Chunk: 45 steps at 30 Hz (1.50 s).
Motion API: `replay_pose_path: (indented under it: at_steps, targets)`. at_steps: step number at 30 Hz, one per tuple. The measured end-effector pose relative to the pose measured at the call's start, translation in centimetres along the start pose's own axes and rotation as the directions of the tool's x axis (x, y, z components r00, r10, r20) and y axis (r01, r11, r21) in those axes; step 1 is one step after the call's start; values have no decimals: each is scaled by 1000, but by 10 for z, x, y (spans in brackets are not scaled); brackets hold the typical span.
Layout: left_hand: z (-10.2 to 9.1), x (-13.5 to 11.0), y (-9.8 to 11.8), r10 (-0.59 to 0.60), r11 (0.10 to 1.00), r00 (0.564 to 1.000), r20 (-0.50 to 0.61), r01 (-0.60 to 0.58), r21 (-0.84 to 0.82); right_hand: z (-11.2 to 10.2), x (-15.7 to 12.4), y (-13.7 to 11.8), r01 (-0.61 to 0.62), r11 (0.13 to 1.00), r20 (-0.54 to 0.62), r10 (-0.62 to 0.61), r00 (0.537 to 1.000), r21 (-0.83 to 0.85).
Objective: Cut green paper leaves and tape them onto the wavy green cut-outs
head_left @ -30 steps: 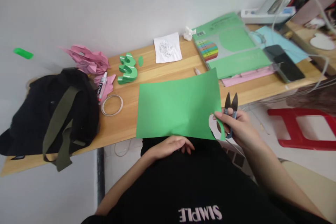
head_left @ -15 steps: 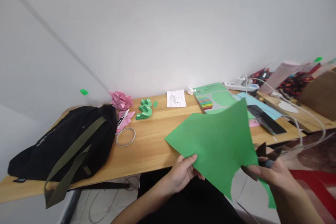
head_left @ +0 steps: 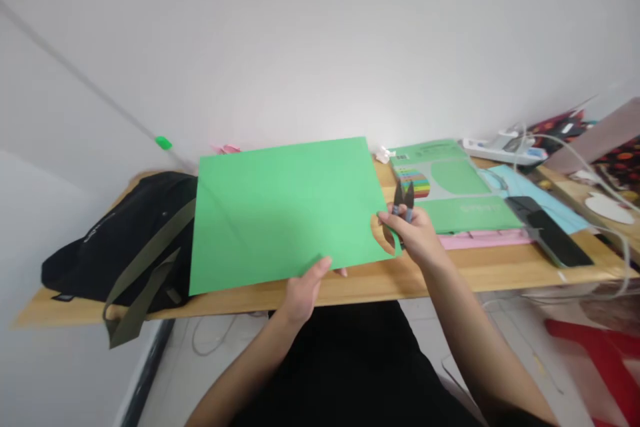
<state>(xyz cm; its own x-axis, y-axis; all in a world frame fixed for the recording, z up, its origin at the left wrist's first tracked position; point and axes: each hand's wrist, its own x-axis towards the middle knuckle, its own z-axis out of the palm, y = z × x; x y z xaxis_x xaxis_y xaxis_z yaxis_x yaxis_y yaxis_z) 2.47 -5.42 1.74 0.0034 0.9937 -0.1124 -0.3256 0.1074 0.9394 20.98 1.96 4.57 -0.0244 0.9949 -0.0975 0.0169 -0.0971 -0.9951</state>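
Observation:
A large green sheet of paper (head_left: 285,213) is held up over the wooden desk. My left hand (head_left: 305,290) pinches its lower edge, thumb on top and fingers beneath. At the sheet's lower right corner is a rounded cut-out, with a thin green strip still curving round it. My right hand (head_left: 413,233) grips that corner between thumb and fingers. In the same hand is a small pair of scissors (head_left: 404,199), dark blades slightly apart and pointing away from me. The green paper hides the left middle of the desk.
A black bag (head_left: 145,240) with an olive strap lies at the left. To the right are a green paper pack (head_left: 460,183), a phone (head_left: 553,230), a light blue sheet (head_left: 567,210) and a power strip (head_left: 505,148) with white cables. Crumpled white paper (head_left: 385,155) lies near the wall.
The green sheet has been turned and flattened out, moving left and up over the desk. My right hand has moved up and left with the scissors, whose blades now point forward.

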Motion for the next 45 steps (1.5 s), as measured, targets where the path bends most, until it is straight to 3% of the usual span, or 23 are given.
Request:
replay_pose_path:
  at_steps: [4,8,13,19,24,30,33,40,42,43,45]
  targets:
    - [5,28,11,22,998,999,33,-24,58,16,27,-15,31,999,81,-28,996,-35]
    - [11,47,17,-12,1000,998,-62,13,10,11,41,-17,-53,997,136,44,990,63]
    - [13,59,21,-56,998,989,-139,57,4,-4,39,-14,-300,906,398,167,902,298]
    - [18,70,24,-19,1000,989,-144,21,8,-8,24,-20,-467,802,572,199,796,372]
    - [24,67,16,-127,987,967,-223,100,-128,-10,15,-17,-551,722,668,168,725,418]
    - [24,54,2,-292,950,929,-228,254,-182,-10,6,-9,-612,677,702,195,685,408]
    - [24,46,-4,-331,942,921,-206,310,-131,-9,2,-1,-596,683,677,199,708,422]
    - [12,27,-13,-523,844,843,-125,492,-212,-10,7,21,-459,770,473,235,849,442]
    - [5,22,-17,-561,797,827,21,547,-256,-8,10,24,-422,801,419,240,876,424]
    - [1,20,-20,-587,750,798,136,600,-280,-7,11,26,-409,813,398,242,885,414]
    - [-5,16,-22,-605,650,699,381,710,-269,-4,11,26,-394,834,380,246,892,387]
